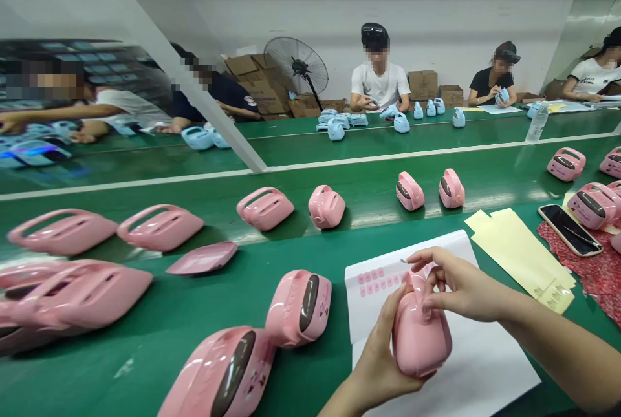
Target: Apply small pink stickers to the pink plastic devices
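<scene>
My left hand (376,365) is wrapped around the lower side of a pink plastic casing (422,339) with a top handle, held upright over white paper. The curled fingers of my right hand (451,284) are closed at the casing's handle; whether a small piece sits between the fingertips, I cannot tell. Beneath lies a white sheet (460,245) with rows of small pink stickers (373,282), partly hidden by my hands. Left of it stands a pink casing with a dark window (298,307), touching another pink casing (218,372).
More pink casings (160,228) line the green table (126,365). Yellow paper (524,255), a phone (570,229) and red patterned material (596,275) lie to the right. A bottle (537,123) stands beyond the white divider. Several people sit opposite with blue casings (336,128).
</scene>
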Available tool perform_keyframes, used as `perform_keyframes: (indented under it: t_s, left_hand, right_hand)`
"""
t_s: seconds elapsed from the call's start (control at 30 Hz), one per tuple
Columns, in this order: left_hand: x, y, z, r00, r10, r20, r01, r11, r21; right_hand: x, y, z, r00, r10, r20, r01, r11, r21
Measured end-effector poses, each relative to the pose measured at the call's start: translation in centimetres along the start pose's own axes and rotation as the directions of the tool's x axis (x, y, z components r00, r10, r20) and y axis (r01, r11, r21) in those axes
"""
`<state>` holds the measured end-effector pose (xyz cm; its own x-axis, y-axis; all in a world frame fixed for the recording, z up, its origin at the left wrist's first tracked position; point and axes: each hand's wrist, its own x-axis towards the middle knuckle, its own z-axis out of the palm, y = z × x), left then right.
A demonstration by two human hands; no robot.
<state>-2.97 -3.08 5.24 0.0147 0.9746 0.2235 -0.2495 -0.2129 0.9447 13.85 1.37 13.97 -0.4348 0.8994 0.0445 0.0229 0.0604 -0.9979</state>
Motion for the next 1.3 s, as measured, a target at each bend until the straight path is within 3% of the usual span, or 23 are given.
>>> perform_keyframes:
  t_s: [0.13, 0.23, 0.5, 0.57, 0.67, 0.73, 0.83, 0.93, 1.03, 1.13, 1.17, 1.23, 1.3]
  left_hand:
    - [-0.2, -0.2, 0.5, 0.997, -0.009, -0.076, 0.005, 0.999, -0.043]
    - [-0.3, -0.5, 0.3, 0.994, 0.004, -0.108, -0.012, 0.997, -0.073]
    - [0.2, -1.5, -2.3, 0.976, 0.11, 0.189, -0.137, 0.981, 0.137]
    - [0.0, -1.4, -1.7, 0.989, 0.085, 0.122, -0.094, 0.993, 0.072]
    - [-0.6, -1.2, -0.1, 0.993, 0.004, -0.115, -0.019, 0.992, -0.124]
    - [-0.9, -1.2, 0.6, 0.986, -0.022, -0.163, -0.007, 0.985, -0.174]
    - [-0.8, -1.4, 0.1, 0.994, 0.014, -0.106, -0.024, 0.995, -0.093]
    - [-0.2, -1.8, -1.5, 0.991, 0.093, 0.1, -0.099, 0.993, 0.059]
    - [0.3, -1.8, -2.6, 0.957, 0.131, 0.258, -0.17, 0.975, 0.139]
    - [0.3, -1.0, -2.4, 0.939, 0.096, 0.331, -0.15, 0.979, 0.141]
    - [0.2, -0.8, -2.1, 0.932, 0.075, 0.354, -0.12, 0.987, 0.109]
    - [0.1, -0.3, -1.0, 0.94, 0.027, 0.34, -0.016, 0.999, -0.035]
    - [0.2, -0.2, 0.4, 0.962, -0.037, 0.271, 0.102, 0.968, -0.229]
  right_hand:
    - [0.1, 0.3, 0.3, 0.999, 0.038, 0.01, -0.038, 0.999, 0.027]
    - [0.0, 0.7, 0.5, 0.999, 0.001, -0.039, 0.001, 0.999, 0.047]
    - [-0.6, 1.0, 1.1, 0.989, -0.119, -0.093, 0.103, 0.982, -0.16]
    - [-0.8, 1.0, 1.1, 0.983, -0.162, -0.086, 0.141, 0.967, -0.211]
    - [-1.1, 1.3, 1.0, 0.968, -0.242, -0.067, 0.217, 0.941, -0.259]
    - [-1.3, 1.7, 1.2, 0.949, -0.311, -0.049, 0.283, 0.912, -0.296]
    - [-1.7, 2.5, 1.7, 0.907, -0.416, -0.059, 0.368, 0.855, -0.366]
    - [-1.9, 3.3, 2.1, 0.88, -0.458, -0.125, 0.36, 0.817, -0.451]
    - [-1.3, 3.9, 1.6, 0.9, -0.399, -0.178, 0.291, 0.852, -0.436]
    - [-0.4, 4.9, 0.2, 0.933, -0.264, -0.243, 0.194, 0.941, -0.278]
    - [-0.1, 5.4, -0.3, 0.955, -0.207, -0.211, 0.167, 0.967, -0.193]
    - [0.0, 6.3, -1.2, 0.993, -0.11, -0.03, 0.11, 0.994, -0.022]
    - [-0.4, 7.0, -1.8, 0.995, -0.067, 0.074, 0.064, 0.997, 0.04]
